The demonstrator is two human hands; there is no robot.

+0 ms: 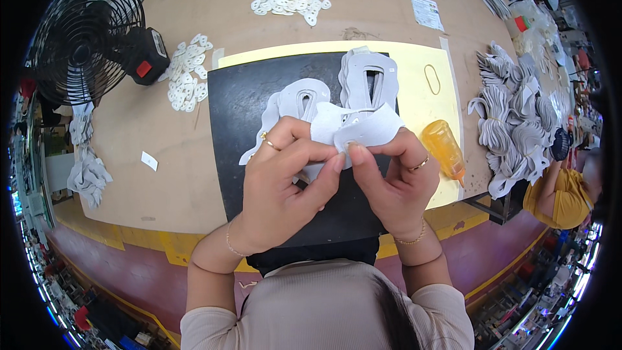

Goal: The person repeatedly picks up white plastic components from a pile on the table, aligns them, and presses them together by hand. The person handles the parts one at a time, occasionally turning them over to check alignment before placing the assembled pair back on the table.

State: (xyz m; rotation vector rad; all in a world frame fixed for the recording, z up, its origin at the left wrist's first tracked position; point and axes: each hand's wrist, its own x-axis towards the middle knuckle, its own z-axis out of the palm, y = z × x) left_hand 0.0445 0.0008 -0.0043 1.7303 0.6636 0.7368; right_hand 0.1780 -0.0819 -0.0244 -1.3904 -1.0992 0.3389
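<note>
Both hands on one pc, L hand (285,178) + R hand (407,188) close together, thumbs & fingertips pinching the near edge of a lt-grey fabric pc (376,128) (prob. a shoe-upper cutout), held up over the black mat (227,110). Pc is curled; sth small w/ dark spots shows in the fold, can't ID.

Progress: looks mid-step on this pc, judging by the pinch. Two stacks of similar grey cutouts on far half of mat, L stack (272,107) & R stack (353,81); can't tell done vs. waiting. Prob. plenty left: grey bundles (512,120) well R of mat, small white holed pcs in a far pile (291,1) beyond mat + a side pile (188,74) off its far L corner. Amber squeeze bottle (442,146) on yellow sheet (421,55), R of mat; use on this pc unclear.

Edges/room: mat's near edge is about at the bench (162,188) front, right by the body. Most room L of mat, bare surface apart from a small white label (149,160). R of mat tighter, bottle just beside R hand. Both stacks sit right behind held pc, easy to bump. Fan (81,48) far L of mat, well apart.
</note>
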